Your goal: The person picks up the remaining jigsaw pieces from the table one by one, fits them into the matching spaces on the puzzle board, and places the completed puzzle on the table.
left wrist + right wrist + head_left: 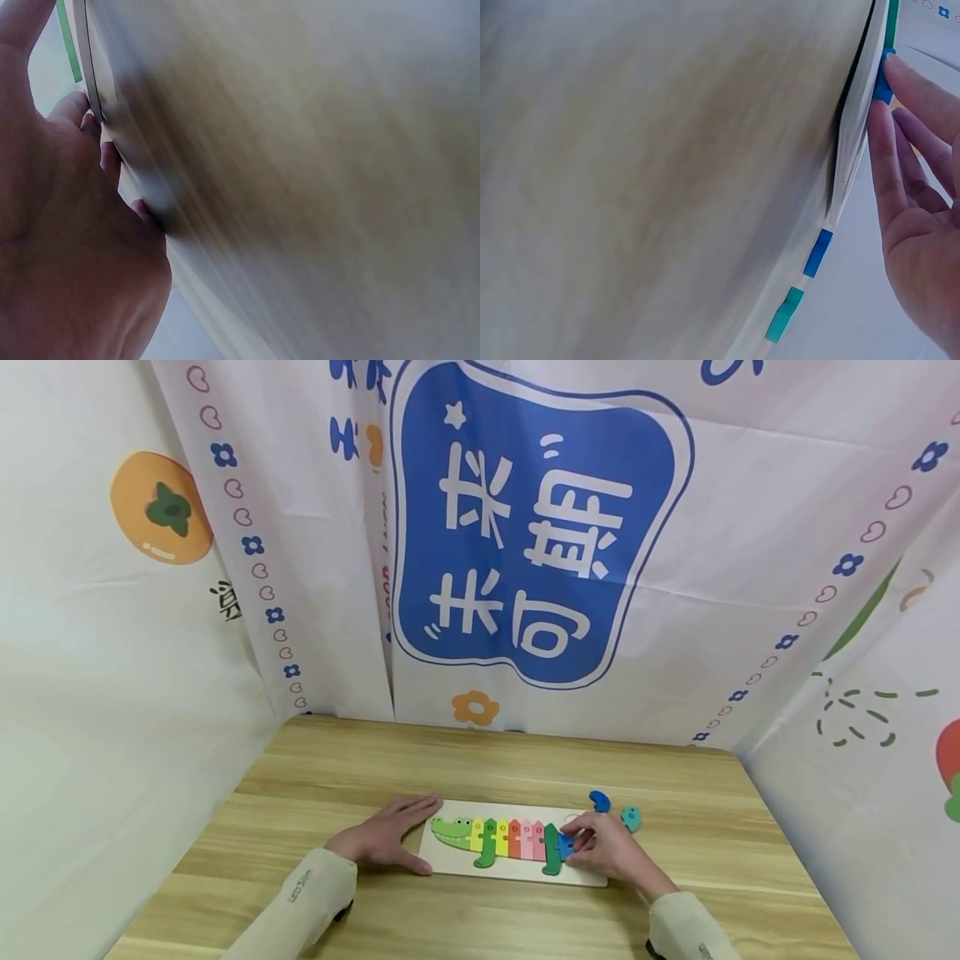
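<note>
A pale wooden puzzle board [517, 872] lies on the table, with a crocodile made of coloured pieces in it. The green crocodile head [452, 831] is at the left; yellow, green, red and pink pieces follow, then a green leg piece [552, 849]. My left hand [386, 835] spans the board's left end, thumb at the near corner and straight fingers at the far one. With thumb and fingertips, my right hand [609, 845] pinches a blue puzzle piece [884, 77] beside that leg piece. My right fingers partly hide the board's right end in the head view.
Two loose pieces lie past the board's right end: a dark blue curved one [599, 801] and a teal one [631, 818]. Wood-grain table [450, 760] surrounds the board. Printed white cloth [337, 610] hangs behind the table and on both sides.
</note>
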A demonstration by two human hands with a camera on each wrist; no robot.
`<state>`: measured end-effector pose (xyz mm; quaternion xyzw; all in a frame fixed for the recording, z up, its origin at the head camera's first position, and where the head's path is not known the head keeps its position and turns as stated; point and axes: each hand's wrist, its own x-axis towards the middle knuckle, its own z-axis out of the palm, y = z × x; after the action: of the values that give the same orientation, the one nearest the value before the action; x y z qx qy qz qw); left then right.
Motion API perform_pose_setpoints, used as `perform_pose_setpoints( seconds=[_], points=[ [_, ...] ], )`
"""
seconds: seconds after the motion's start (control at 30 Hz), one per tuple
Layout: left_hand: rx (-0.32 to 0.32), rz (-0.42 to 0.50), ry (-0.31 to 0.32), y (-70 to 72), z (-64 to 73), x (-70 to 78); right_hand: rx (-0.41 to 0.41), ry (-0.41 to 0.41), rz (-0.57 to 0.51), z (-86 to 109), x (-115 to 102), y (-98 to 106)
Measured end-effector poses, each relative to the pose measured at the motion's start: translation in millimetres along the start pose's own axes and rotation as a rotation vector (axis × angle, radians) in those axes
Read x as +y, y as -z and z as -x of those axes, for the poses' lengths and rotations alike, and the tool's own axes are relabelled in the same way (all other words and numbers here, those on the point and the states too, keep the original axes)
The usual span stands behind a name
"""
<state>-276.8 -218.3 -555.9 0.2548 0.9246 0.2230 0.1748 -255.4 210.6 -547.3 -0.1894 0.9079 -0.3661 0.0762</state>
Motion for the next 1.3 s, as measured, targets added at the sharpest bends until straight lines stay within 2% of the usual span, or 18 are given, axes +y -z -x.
perform_pose_setpoints(
  seconds=[0.4,0.63,1.13,1.3],
  points=[
    [0.0,0.009,-0.002,0.2,0.7,2.0,-0.003,-0.001,-0.005,2.5,-1,2],
    [0.022,0.005,-0.021,-1.9,-0.1,-2.3,0.0,-0.007,-0.006,-0.2,1,3],
    [-0.003,0.018,0.003,2.0,2.4,3.7,-0.013,-0.018,-0.003,-0.5,1,4],
    [-0.001,0.016,0.006,1.3,2.6,1.9,0.007,-0.035,-0.022,0.6,7,13]
  ],
)
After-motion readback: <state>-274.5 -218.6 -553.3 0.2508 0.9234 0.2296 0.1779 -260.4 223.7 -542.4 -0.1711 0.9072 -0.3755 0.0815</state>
